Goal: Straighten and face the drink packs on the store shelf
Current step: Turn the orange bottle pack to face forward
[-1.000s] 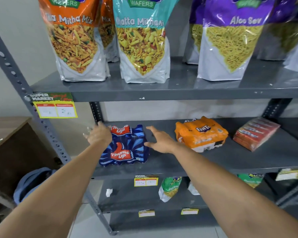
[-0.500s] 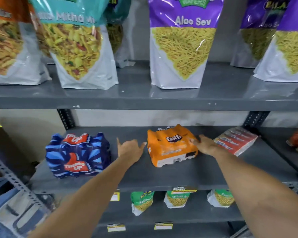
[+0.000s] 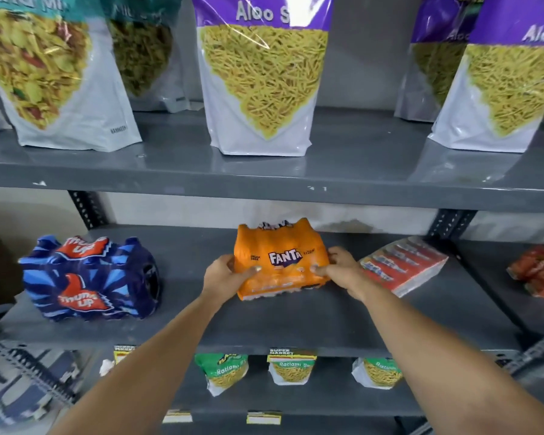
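An orange Fanta pack (image 3: 281,246) stands on the middle grey shelf (image 3: 264,328), tipped up so its logo faces me. My left hand (image 3: 225,274) grips its left side and my right hand (image 3: 339,271) grips its right side, thumbs on the front. A blue Thums Up pack (image 3: 88,277) sits at the left of the same shelf, apart from both hands. A red-wrapped pack (image 3: 404,265) lies angled just right of my right hand.
Tall snack pouches, among them Aloo Sev (image 3: 261,76), stand on the upper shelf (image 3: 264,180). Small green Ratlami pouches (image 3: 223,372) sit on the lower shelf. More red packs (image 3: 537,271) lie at far right. A blue bag (image 3: 22,387) rests on the floor at left.
Both hands left the Thums Up pack, moved right and closed on the sides of the Fanta pack, which now stands tipped up with its logo forward. The view shifted right.
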The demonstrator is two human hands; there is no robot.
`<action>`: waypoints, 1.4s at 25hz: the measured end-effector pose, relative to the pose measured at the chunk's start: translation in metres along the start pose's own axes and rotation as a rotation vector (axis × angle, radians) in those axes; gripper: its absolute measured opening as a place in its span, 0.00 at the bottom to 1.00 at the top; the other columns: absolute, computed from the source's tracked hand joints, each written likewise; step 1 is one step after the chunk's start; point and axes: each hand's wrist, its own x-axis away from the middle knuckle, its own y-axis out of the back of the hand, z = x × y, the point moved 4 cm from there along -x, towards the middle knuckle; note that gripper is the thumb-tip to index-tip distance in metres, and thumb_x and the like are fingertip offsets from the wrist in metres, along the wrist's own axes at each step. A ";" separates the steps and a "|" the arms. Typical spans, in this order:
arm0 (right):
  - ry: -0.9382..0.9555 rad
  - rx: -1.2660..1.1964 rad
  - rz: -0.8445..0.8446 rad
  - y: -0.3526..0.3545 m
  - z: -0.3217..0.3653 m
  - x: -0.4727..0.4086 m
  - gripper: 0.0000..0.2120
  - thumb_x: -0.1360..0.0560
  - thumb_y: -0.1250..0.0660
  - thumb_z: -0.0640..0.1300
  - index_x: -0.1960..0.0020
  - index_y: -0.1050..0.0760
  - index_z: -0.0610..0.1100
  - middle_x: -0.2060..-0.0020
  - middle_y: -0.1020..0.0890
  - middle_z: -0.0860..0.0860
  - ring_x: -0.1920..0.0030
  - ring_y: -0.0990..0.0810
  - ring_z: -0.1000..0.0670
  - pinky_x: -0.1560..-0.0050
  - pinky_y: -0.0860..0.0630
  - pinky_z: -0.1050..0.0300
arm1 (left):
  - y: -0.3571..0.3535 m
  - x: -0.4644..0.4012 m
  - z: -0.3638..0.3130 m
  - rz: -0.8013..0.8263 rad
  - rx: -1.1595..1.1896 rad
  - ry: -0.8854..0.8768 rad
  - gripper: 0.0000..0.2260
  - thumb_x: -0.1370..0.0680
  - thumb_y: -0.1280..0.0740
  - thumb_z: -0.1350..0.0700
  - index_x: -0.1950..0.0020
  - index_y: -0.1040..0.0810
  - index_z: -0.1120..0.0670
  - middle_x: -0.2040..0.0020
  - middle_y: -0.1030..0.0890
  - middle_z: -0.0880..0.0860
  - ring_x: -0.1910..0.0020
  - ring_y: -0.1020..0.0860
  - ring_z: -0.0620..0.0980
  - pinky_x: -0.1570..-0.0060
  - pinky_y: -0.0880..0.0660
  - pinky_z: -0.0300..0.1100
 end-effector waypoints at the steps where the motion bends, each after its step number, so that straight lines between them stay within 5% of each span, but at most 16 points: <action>1: 0.018 -0.020 -0.033 0.002 -0.003 0.003 0.33 0.35 0.19 0.39 0.36 0.32 0.43 0.42 0.21 0.47 0.44 0.20 0.47 0.44 0.23 0.51 | -0.001 0.003 -0.002 -0.027 0.003 -0.036 0.30 0.34 0.22 0.45 0.37 0.24 0.56 0.42 0.18 0.53 0.45 0.19 0.54 0.44 0.20 0.51; 7: 0.000 0.165 -0.004 0.014 -0.019 0.009 0.31 0.44 0.16 0.39 0.47 0.29 0.45 0.50 0.19 0.49 0.48 0.19 0.48 0.50 0.22 0.52 | -0.009 0.021 -0.001 -0.028 -0.130 -0.159 0.29 0.35 0.20 0.51 0.41 0.31 0.54 0.45 0.22 0.52 0.48 0.22 0.54 0.51 0.22 0.50; 10: -0.010 0.204 0.108 0.015 -0.021 0.012 0.41 0.40 0.19 0.33 0.33 0.33 0.47 0.51 0.20 0.51 0.50 0.22 0.51 0.55 0.27 0.58 | -0.017 0.031 0.005 -0.023 -0.293 -0.148 0.22 0.28 0.26 0.49 0.41 0.32 0.53 0.45 0.21 0.54 0.48 0.21 0.57 0.54 0.24 0.50; 14: -0.020 0.160 0.218 0.008 -0.012 0.011 0.52 0.35 0.28 0.24 0.21 0.47 0.54 0.54 0.22 0.50 0.52 0.22 0.50 0.51 0.24 0.53 | -0.013 0.025 -0.003 -0.067 -0.595 0.015 0.14 0.19 0.39 0.51 0.41 0.30 0.61 0.46 0.20 0.62 0.49 0.20 0.61 0.58 0.25 0.50; 17: 0.011 0.146 0.087 0.012 -0.009 0.014 0.38 0.33 0.40 0.23 0.31 0.33 0.53 0.56 0.24 0.47 0.55 0.23 0.48 0.62 0.26 0.58 | -0.019 0.035 -0.019 -0.188 -0.284 -0.008 0.12 0.17 0.43 0.53 0.41 0.32 0.62 0.53 0.20 0.61 0.53 0.20 0.61 0.60 0.25 0.52; 19: 0.038 0.093 0.021 0.016 -0.013 0.016 0.29 0.32 0.45 0.23 0.44 0.25 0.51 0.52 0.22 0.50 0.48 0.22 0.47 0.59 0.28 0.61 | -0.036 0.048 -0.031 -0.137 -0.041 -0.085 0.14 0.17 0.44 0.50 0.38 0.33 0.59 0.59 0.22 0.56 0.60 0.22 0.53 0.64 0.25 0.46; 23: -0.001 0.018 0.045 0.004 -0.013 0.023 0.21 0.30 0.47 0.23 0.63 0.22 0.43 0.58 0.15 0.46 0.49 0.17 0.46 0.50 0.21 0.56 | -0.063 0.060 -0.040 0.105 0.298 -0.143 0.36 0.28 0.40 0.29 0.27 0.41 0.47 0.33 0.25 0.51 0.37 0.24 0.52 0.39 0.25 0.51; 26: -0.012 0.015 0.120 -0.017 -0.011 0.028 0.21 0.29 0.47 0.22 0.68 0.22 0.41 0.67 0.16 0.48 0.57 0.17 0.48 0.51 0.20 0.55 | -0.051 0.053 -0.038 0.027 0.303 -0.136 0.31 0.27 0.36 0.34 0.29 0.36 0.48 0.37 0.23 0.48 0.39 0.23 0.52 0.40 0.24 0.50; 29: 0.028 0.030 0.136 -0.035 -0.001 0.031 0.16 0.28 0.42 0.26 0.63 0.23 0.43 0.65 0.14 0.48 0.55 0.14 0.45 0.48 0.18 0.48 | -0.026 0.033 -0.037 0.017 0.251 -0.131 0.13 0.21 0.37 0.47 0.37 0.27 0.46 0.46 0.19 0.49 0.45 0.20 0.54 0.48 0.23 0.46; 32: 0.195 0.016 -0.085 -0.029 0.025 0.026 0.10 0.23 0.37 0.39 0.43 0.26 0.47 0.43 0.18 0.47 0.38 0.21 0.41 0.40 0.24 0.46 | -0.004 0.012 -0.032 0.224 0.277 -0.071 0.19 0.24 0.35 0.48 0.34 0.25 0.50 0.43 0.17 0.52 0.42 0.19 0.56 0.44 0.22 0.48; 35: 0.231 0.010 -0.032 -0.022 0.055 0.015 0.27 0.20 0.40 0.57 0.24 0.44 0.57 0.27 0.30 0.46 0.30 0.28 0.41 0.35 0.28 0.45 | 0.011 0.003 -0.034 0.341 0.345 -0.056 0.15 0.21 0.35 0.52 0.36 0.23 0.52 0.44 0.16 0.54 0.45 0.18 0.54 0.48 0.21 0.45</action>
